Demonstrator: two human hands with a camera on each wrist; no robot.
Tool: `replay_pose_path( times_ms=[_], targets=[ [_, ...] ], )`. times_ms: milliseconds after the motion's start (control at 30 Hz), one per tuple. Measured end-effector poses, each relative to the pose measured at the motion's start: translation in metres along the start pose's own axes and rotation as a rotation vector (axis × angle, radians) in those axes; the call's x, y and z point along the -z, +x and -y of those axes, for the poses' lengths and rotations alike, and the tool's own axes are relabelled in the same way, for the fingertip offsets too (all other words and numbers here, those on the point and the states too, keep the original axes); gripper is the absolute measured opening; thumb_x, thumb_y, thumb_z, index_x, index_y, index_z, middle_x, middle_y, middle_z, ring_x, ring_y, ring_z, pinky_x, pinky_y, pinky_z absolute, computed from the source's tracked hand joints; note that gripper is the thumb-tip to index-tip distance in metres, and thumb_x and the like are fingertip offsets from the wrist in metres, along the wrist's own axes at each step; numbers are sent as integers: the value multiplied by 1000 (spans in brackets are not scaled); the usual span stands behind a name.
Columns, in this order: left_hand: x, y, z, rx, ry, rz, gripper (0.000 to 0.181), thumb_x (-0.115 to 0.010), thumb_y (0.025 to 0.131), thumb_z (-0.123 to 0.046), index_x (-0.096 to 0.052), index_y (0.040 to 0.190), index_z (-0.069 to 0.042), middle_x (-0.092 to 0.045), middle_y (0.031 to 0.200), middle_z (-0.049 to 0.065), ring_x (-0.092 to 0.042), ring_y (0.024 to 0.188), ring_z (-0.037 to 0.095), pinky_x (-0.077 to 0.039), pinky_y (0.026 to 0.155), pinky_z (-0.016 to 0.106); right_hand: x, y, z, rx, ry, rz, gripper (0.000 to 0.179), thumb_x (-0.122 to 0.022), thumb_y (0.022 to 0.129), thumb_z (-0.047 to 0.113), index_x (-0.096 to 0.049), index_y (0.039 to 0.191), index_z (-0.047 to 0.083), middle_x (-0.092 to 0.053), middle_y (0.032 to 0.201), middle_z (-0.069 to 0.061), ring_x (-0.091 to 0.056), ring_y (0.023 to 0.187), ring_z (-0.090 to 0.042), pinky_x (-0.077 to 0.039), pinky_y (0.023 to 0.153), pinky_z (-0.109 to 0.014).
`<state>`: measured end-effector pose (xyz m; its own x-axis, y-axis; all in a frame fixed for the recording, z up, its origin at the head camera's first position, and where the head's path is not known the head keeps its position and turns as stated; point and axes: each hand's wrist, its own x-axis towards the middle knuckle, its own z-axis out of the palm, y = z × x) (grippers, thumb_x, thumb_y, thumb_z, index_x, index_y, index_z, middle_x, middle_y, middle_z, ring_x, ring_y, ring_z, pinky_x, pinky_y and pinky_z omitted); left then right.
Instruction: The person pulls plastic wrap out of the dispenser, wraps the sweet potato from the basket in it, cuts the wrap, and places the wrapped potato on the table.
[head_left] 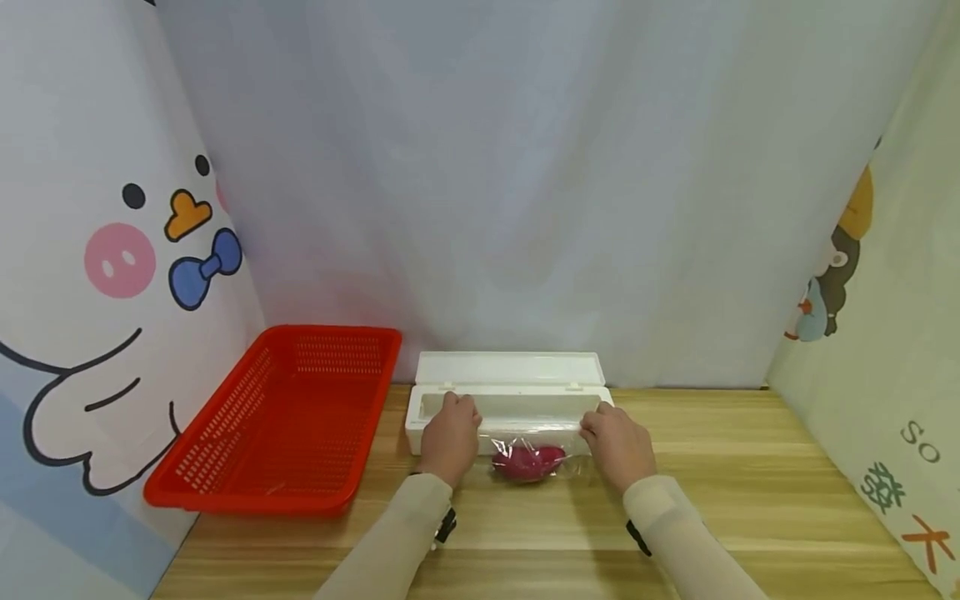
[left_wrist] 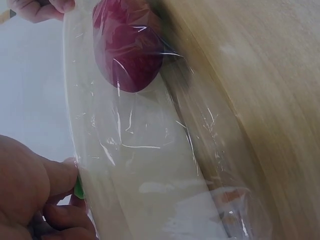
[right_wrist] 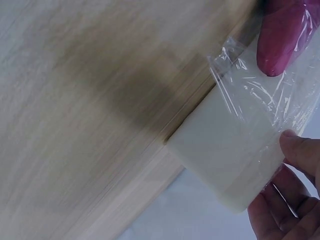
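A sheet of clear plastic wrap [left_wrist: 130, 165] stretches between both hands along the front of a white wrap dispenser box [head_left: 525, 408], whose lid [head_left: 510, 367] is raised. My left hand [head_left: 452, 437] pinches the film's edge near the box's left end. At the right end, my right hand [head_left: 618, 442] pinches it between thumb and fingers. A smooth magenta-purple sweet potato [head_left: 528, 462] sits midway between the hands, covered by the crinkled film, against the box's front. In the left wrist view a small green piece [left_wrist: 79, 188] shows beside the left fingertips.
On the left stands a red perforated plastic basket [head_left: 300, 417]. The wooden table [head_left: 712, 500] runs back to a pale curtain [head_left: 525, 183]. Printed panels flank both sides, one with a cartoon duck [head_left: 187, 215].
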<state>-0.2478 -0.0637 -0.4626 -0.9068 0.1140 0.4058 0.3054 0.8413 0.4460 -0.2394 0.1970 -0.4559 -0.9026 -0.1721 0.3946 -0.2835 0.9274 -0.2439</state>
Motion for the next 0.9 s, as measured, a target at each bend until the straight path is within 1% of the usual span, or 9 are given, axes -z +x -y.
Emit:
replay_pose_path(
  times_ms=[100,267,400,467,533,667,767,900],
  targets=[
    [0,-1,5,-1,6,-10,18,-66,100,-9,-54,88,-5,-51,94,12,-53,55,20,-47,51,35,-3,1,3,10,8,-17,4,-79,90,12,-77,87,12,-56,79,1,-54,70,-18,-46,54,-35],
    [-1,-1,9,11,29,-17,17,-67,100,-12,-56,88,-6,-54,96,13,-58,59,23,-51,54,38,-6,1,3,17,4,-20,4,-77,93,14,-77,90,10,-58,81,1,-57,72,-19,-49,56,-35],
    [-2,0,9,4,14,-5,17,-67,100,-12,-56,88,-7,-55,97,14,-60,60,25,-51,54,39,-5,-3,2,13,2,-28,5,-77,93,14,-77,90,9,-58,81,1,-58,73,-20,-50,58,-37],
    [-3,1,5,-2,-5,2,17,-67,100,-11,-56,87,-7,-55,98,14,-60,59,26,-50,53,39,-2,-5,0,13,4,-41,6,-78,92,13,-77,90,8,-58,81,1,-57,71,-19,-50,57,-37],
    [-3,2,3,7,-7,7,18,-67,100,-11,-55,87,-8,-56,99,14,-60,60,26,-49,53,38,-2,-6,-2,22,4,-53,6,-79,90,13,-77,89,8,-59,80,1,-57,71,-19,-50,56,-37],
    [-4,0,4,32,1,-9,20,-69,99,-12,-54,86,-10,-57,101,13,-61,61,26,-47,53,37,-7,-4,-4,40,0,-66,7,-81,88,14,-77,90,8,-60,81,1,-59,72,-19,-51,58,-37],
    [-2,-1,5,30,10,-19,21,-69,98,-12,-53,85,-9,-57,101,13,-62,62,27,-48,53,38,-10,-2,-3,37,-6,-66,5,-82,88,13,-78,89,10,-60,81,1,-60,73,-20,-51,58,-38],
    [0,-3,2,25,7,-10,20,-69,98,-11,-53,86,-8,-56,101,14,-64,64,28,-51,54,40,-11,-3,-4,34,-14,-69,5,-82,87,12,-78,88,10,-60,81,1,-59,71,-20,-51,57,-38]
  ],
)
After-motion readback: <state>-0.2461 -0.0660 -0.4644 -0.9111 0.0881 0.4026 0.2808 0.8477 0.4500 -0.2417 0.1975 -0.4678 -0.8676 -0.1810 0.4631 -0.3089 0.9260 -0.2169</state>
